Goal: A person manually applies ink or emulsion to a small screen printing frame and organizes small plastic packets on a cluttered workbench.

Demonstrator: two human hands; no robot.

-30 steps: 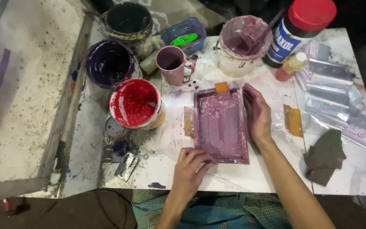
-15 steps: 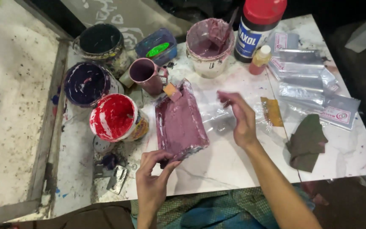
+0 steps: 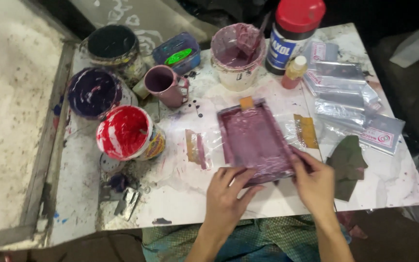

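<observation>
Place: on a paint-spattered white table (image 3: 267,204), among open paint tins.
Left hand (image 3: 229,194): fingers spread flat on the near edge of the mauve-smeared plastic pouch (image 3: 255,138).
Right hand (image 3: 314,182): pinching the pouch's near right corner.
Nearby: red paint tin (image 3: 122,132), well left.

You get even overhead light on the white table (image 3: 277,204), bright w/ glare on the clear plastic bags (image 3: 345,104), dark corners top right & bottom, soft shadows under both hands, slight motion blur overall, edges mildly bowed.
</observation>
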